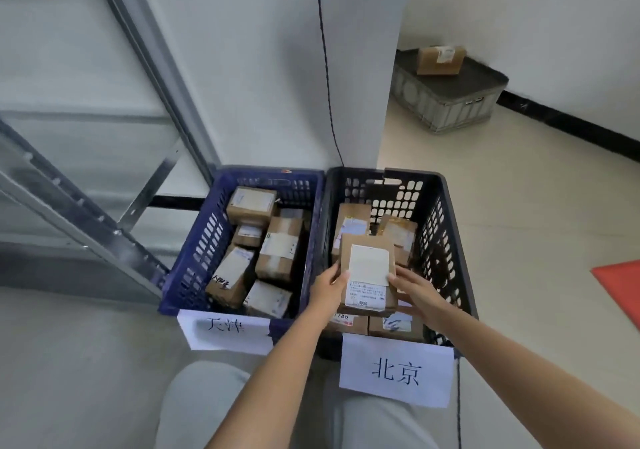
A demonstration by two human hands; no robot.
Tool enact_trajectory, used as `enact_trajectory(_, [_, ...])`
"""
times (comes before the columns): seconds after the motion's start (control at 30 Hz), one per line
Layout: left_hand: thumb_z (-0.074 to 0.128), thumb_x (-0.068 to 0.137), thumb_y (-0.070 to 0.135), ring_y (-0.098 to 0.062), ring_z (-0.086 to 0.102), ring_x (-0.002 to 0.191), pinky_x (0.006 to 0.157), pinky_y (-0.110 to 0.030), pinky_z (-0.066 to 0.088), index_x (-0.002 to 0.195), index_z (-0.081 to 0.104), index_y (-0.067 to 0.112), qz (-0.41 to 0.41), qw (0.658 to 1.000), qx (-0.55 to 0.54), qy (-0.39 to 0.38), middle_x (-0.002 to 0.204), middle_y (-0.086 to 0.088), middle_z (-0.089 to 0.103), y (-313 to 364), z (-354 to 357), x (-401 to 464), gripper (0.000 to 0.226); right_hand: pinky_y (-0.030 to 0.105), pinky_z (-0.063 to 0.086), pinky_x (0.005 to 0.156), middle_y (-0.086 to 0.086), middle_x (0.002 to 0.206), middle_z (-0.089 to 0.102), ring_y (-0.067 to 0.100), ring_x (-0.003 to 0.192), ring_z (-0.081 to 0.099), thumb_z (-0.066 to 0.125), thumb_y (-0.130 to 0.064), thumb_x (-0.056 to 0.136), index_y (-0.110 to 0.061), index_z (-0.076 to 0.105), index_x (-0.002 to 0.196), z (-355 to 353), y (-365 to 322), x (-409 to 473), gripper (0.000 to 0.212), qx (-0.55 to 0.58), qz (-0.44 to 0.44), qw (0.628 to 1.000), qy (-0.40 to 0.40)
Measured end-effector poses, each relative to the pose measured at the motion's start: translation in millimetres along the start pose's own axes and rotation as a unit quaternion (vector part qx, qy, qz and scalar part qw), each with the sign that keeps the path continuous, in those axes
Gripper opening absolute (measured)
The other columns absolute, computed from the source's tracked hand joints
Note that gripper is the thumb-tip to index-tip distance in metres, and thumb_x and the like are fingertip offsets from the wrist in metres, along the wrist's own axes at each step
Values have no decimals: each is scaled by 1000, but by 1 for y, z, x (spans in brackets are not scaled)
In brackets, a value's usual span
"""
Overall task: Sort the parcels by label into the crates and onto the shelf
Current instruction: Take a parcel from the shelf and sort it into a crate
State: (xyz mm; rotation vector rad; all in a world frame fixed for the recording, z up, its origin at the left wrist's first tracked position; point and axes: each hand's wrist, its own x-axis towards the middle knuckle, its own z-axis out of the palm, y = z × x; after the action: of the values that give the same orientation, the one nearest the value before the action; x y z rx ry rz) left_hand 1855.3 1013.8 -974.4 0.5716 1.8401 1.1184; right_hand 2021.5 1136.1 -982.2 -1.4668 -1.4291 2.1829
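Observation:
A brown cardboard parcel (367, 268) with a white label is held over the black crate (450, 206), between both hands. My left hand (327, 287) grips its left edge and my right hand (414, 289) grips its right edge. The black crate carries a paper sign reading 北京 (396, 370) and holds several other parcels. The blue crate (204, 237) to its left carries a sign reading 天津 (225, 327) and also holds several brown parcels. A grey metal shelf (79, 213) stands at the left.
A grey lidded crate (450, 102) with one parcel (440, 60) on top stands against the far wall at the right. A red object (620, 285) lies on the floor at the right edge. A black cable (327, 67) hangs down the white pillar behind the crates.

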Motion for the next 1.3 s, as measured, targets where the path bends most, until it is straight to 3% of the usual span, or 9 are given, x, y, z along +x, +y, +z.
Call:
enact_trajectory(0.17, [40,105,22,-22,54,126,99,-37,51,150,37,21,-53,999,1,-6,142,-4,53,-10,7,38,45,37,55,82,4,127,62,21,113,61,66,-24,92,-26,45,144,2,6,33,56,13,27,1000,6])
enact_trajectory(0.3, [32,106,24,-23,54,123,100,-39,49,147,36,25,-127,992,11,-6,144,-4,50,-30,23,67,41,47,51,99,8,125,63,25,118,59,63,-21,95,-27,43,145,0,23,59,54,2,70,998,3])
enact_trajectory(0.5, [28,108,24,-25,52,128,90,-34,48,151,32,30,-214,977,-2,-13,147,-4,48,-61,33,93,44,33,55,81,8,130,61,23,115,60,60,-22,97,-22,39,149,-2,53,94,56,-23,125,992,-6])
enact_trajectory(0.67, [27,108,18,-26,50,129,86,-29,48,152,32,31,-232,972,-21,16,149,-4,46,-73,32,107,46,45,52,98,11,139,53,28,124,53,55,-12,99,-18,37,147,13,62,108,52,-11,122,992,19])
enact_trajectory(0.83, [28,107,12,-17,52,117,63,-9,42,151,37,24,-222,972,-38,63,146,-7,48,-81,41,106,46,46,53,98,10,141,52,27,125,54,57,-13,98,-18,38,148,15,74,112,53,-18,106,994,27])
enact_trajectory(1.0, [29,107,17,-27,50,130,94,-35,49,150,34,34,-232,970,-55,46,149,-4,46,-87,41,103,46,46,51,98,6,141,51,29,129,52,55,-12,99,-19,37,149,15,70,113,54,-46,106,993,33])
enact_trajectory(1.23, [30,107,20,-27,55,125,84,-32,51,150,32,34,-233,969,-64,45,146,-6,48,-81,38,108,46,40,53,92,9,139,55,23,119,56,51,-14,101,-20,37,149,22,67,114,51,-76,83,992,50])
enact_trajectory(1.3, [31,107,20,-26,54,125,89,-36,52,150,32,36,-253,965,-60,36,146,-6,48,-79,37,104,46,42,52,95,9,139,55,26,122,55,51,-13,101,-20,37,149,20,68,113,51,-76,93,992,41])
